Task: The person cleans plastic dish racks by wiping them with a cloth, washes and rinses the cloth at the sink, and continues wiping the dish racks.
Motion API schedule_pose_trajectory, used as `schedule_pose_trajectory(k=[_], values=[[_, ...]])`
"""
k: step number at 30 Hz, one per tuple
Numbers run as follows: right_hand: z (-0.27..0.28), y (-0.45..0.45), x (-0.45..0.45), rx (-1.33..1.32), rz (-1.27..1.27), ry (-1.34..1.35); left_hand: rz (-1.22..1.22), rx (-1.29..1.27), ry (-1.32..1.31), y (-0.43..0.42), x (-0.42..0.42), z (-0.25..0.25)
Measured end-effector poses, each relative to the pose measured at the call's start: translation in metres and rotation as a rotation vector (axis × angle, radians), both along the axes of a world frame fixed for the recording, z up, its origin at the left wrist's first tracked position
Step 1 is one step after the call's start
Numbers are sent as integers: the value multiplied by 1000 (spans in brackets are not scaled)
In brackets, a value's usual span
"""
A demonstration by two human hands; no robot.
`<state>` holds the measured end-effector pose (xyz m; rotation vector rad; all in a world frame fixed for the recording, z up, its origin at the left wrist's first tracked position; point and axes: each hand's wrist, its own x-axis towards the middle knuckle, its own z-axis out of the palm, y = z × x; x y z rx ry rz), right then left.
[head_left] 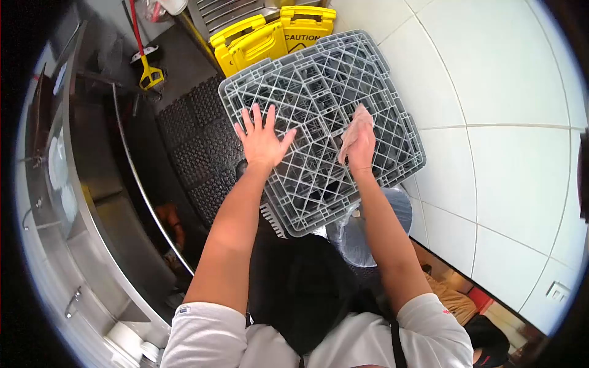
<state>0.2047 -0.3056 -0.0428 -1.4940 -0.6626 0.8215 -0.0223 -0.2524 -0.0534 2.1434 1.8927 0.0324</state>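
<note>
A grey plastic lattice crate (307, 190) stands in front of me, its gridded top facing up. My left hand (261, 140) lies on the left part of that grid with the fingers spread. Bunched in my right hand (363, 150) is a pinkish cloth (356, 130), held against the right half of the grid. Through the lattice I see darker layers of the same pattern, but what is inside cannot be made out.
Yellow caution signs (254, 49) lean behind the crate. White wall tiles (515, 80) rise on the right. A steel counter (101, 257) with a rail runs along the left. Black perforated matting (190, 141) covers the floor. A plastic-covered round container (353, 239) sits below the crate.
</note>
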Motion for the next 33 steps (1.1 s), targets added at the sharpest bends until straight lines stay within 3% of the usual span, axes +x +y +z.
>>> schedule_pose_trajectory(k=[1,7,11,15,24,27,32,33], values=[[1,-2,8,-102,63,-282,8,2,9,-1,1,2],[3,11,22,-83,342,-938,8,12,-5,-2,-2,-2],[-2,11,25,101,746,-1307,22,13,-18,-3,-2,-12],[8,41,19,-53,870,-1220,23,9,-74,-2,-5,-4],[41,113,-10,-141,1286,-1868,20,-39,-161,0,-11,-10],[43,115,-10,-194,1366,-1949,30,-43,-200,0,-14,-12],[73,122,-24,-484,1481,-1697,61,9,-284,-2,-17,-15],[73,126,-25,-422,1433,-1724,64,19,-291,-2,-17,-18]])
